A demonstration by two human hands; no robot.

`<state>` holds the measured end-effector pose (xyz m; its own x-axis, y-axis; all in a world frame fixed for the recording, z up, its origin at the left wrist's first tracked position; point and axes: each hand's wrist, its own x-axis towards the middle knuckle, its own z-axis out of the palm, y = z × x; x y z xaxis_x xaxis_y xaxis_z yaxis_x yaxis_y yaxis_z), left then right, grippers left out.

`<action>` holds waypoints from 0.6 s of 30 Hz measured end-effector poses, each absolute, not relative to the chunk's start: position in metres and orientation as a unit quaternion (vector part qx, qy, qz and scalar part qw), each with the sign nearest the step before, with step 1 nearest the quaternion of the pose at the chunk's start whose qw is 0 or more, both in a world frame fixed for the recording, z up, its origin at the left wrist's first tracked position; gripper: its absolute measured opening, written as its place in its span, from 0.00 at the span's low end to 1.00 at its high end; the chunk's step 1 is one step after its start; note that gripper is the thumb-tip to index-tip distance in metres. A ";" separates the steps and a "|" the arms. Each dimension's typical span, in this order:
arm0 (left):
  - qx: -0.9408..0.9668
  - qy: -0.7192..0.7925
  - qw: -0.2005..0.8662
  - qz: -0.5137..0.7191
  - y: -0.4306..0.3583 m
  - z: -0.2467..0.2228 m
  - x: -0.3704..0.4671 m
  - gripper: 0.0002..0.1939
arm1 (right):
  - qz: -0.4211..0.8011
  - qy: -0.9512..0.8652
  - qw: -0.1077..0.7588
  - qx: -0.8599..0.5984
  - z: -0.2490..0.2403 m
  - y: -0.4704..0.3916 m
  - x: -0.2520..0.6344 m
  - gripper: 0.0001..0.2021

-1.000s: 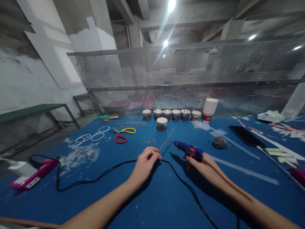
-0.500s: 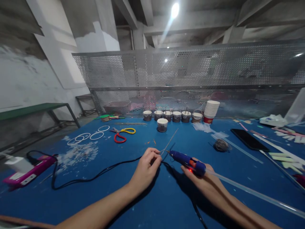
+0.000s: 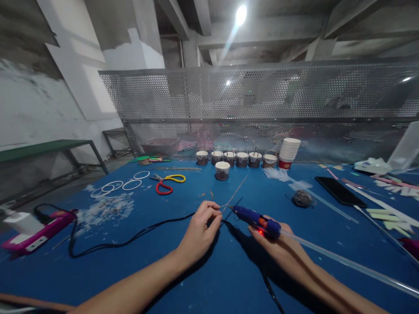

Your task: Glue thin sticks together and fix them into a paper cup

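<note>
Between thumb and fingers, my left hand [image 3: 201,229] pinches a thin, light-coloured stick or wire [image 3: 238,188], which slants up and away to the right. My right hand [image 3: 278,244] is wrapped round a blue hot glue gun [image 3: 253,219] with a glowing red light. A long clear glue stick [image 3: 347,261] juts from its back end. The gun's nozzle points left and is close to the thin piece near my left fingertips; whether they touch I cannot tell. Straight ahead stands a small dark-and-white cup [image 3: 222,170].
Red-and-yellow-handled scissors [image 3: 165,183], white rings [image 3: 132,185] and a magenta power strip [image 3: 39,231] lie left. A black cord [image 3: 131,244] crosses the blue table. Several small cups and a paper cup stack [image 3: 290,152] line the back. Right are a thread ball [image 3: 301,198] and black phone [image 3: 340,191].
The thin piece's far end has tilted slightly to the right. Both hands keep nearly the same place, and the whole view has shifted a little.
</note>
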<state>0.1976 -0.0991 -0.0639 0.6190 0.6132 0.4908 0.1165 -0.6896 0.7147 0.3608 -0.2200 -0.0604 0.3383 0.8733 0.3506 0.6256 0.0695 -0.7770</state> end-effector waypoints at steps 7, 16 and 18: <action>0.839 0.220 0.328 0.375 -0.100 -0.063 0.196 0.09 | 0.119 -0.574 0.475 -0.656 -0.066 -0.219 0.361 0.12; 0.843 0.208 0.320 0.379 -0.100 -0.062 0.196 0.08 | 0.132 -0.591 0.458 -0.651 -0.065 -0.221 0.361 0.13; 0.843 0.207 0.320 0.379 -0.100 -0.062 0.196 0.09 | 0.107 -0.584 0.463 -0.658 -0.064 -0.221 0.363 0.13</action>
